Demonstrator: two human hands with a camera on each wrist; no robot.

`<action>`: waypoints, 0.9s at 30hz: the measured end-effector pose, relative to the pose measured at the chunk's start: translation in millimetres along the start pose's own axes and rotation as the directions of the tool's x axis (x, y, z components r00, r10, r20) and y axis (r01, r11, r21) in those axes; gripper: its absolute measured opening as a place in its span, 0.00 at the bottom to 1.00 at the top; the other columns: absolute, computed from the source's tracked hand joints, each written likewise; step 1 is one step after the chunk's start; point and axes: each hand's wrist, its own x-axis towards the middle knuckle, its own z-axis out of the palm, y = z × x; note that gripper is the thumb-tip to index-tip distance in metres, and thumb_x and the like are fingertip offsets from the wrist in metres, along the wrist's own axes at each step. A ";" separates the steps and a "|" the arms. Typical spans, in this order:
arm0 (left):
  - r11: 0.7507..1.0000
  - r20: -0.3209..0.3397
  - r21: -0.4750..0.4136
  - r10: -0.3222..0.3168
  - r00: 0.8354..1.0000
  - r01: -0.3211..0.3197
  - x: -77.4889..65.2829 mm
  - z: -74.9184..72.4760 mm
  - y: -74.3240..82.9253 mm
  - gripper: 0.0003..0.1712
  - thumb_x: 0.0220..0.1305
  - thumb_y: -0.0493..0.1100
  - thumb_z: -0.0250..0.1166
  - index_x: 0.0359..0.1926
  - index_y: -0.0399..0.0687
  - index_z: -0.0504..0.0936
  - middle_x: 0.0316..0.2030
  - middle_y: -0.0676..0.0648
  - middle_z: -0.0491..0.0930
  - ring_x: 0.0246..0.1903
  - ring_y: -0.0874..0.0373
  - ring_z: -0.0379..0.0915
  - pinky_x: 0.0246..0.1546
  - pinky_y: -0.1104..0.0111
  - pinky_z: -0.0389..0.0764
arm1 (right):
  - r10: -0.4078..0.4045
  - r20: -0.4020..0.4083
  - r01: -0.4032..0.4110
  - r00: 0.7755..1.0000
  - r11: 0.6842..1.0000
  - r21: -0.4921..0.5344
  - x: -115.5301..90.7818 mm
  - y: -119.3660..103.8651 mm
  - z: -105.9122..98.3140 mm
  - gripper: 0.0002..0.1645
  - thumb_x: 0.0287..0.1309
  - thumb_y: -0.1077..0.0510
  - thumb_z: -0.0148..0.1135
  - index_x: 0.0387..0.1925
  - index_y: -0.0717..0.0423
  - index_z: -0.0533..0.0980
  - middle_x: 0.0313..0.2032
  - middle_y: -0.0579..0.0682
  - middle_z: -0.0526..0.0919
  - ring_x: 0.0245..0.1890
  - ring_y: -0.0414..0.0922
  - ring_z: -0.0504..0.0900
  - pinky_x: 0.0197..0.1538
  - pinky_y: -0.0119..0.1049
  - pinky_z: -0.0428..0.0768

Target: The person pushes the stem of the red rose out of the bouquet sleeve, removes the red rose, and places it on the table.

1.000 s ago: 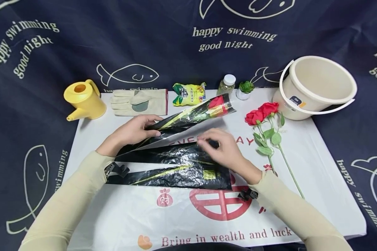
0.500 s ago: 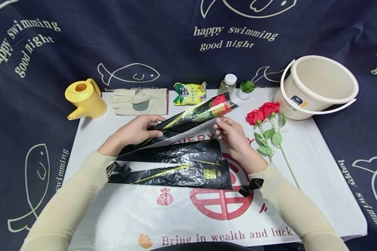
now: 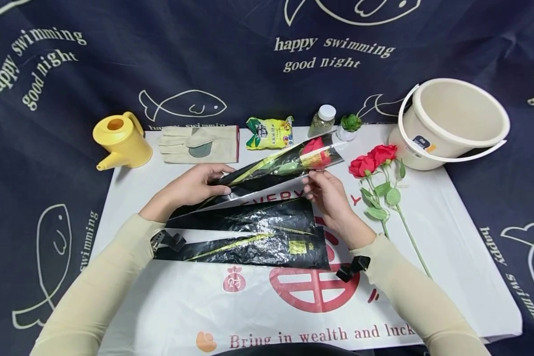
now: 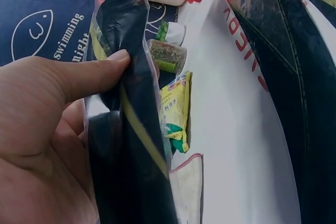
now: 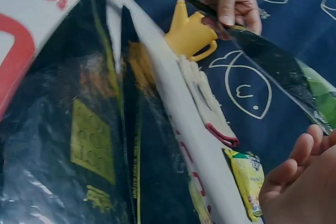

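A red rose (image 3: 313, 148) lies inside a black and clear plastic flower sleeve (image 3: 267, 173) with gold stripes, raised at a slant over the table. My left hand (image 3: 196, 185) grips the lower part of this sleeve, thumb (image 4: 105, 72) across its front. Close below the bloom, my right hand (image 3: 331, 200) pinches the sleeve's near edge between thumb and fingers; its fingertips (image 5: 315, 137) show at that edge in the right wrist view. Two more black flower sleeves (image 3: 258, 249) lie flat on the table, beneath and in front of the raised one.
Red artificial roses (image 3: 371, 160) with green stems lie at the right, before a cream bucket (image 3: 409, 143). Along the back stand a yellow watering can (image 3: 124, 143), work gloves (image 3: 200, 143), a yellow packet (image 3: 269, 133), a white-capped jar (image 3: 322, 121) and a small potted plant (image 3: 349, 126).
My right hand has left the flat sleeves, moved up and right, and taken the raised sleeve's edge near the bloom. The rose end shifted slightly right; my left hand kept its hold.
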 end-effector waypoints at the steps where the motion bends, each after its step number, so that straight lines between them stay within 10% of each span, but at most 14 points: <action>1: 1.000 0.001 -0.004 0.001 1.000 -0.001 0.5 0.5 -0.1 0.26 0.59 0.43 0.67 0.59 0.51 0.73 0.58 0.46 0.71 0.58 0.50 0.66 0.56 0.55 0.65 | 0.004 0.015 -0.004 1.000 1.000 0.006 -0.6 0.7 1.2 0.15 0.60 0.51 0.62 0.41 0.58 0.73 0.30 0.51 0.81 0.28 0.42 0.77 0.29 0.32 0.72; 8: 0.999 0.070 0.004 0.039 0.997 -0.040 6.3 8.2 2.5 0.25 0.60 0.44 0.66 0.58 0.52 0.74 0.53 0.48 0.76 0.54 0.56 0.71 0.54 0.58 0.68 | -0.032 0.059 0.025 0.998 0.993 0.113 -2.1 7.5 11.1 0.16 0.55 0.53 0.67 0.39 0.57 0.72 0.16 0.44 0.71 0.23 0.40 0.71 0.35 0.35 0.72; 27: 0.993 0.000 0.064 0.102 0.995 -0.102 14.5 18.5 3.6 0.14 0.60 0.41 0.66 0.47 0.47 0.82 0.42 0.54 0.82 0.43 0.62 0.76 0.47 0.63 0.73 | -0.151 -0.149 0.179 0.977 0.964 0.197 7.5 14.0 19.3 0.17 0.50 0.59 0.71 0.39 0.56 0.72 0.26 0.45 0.74 0.19 0.39 0.61 0.22 0.28 0.60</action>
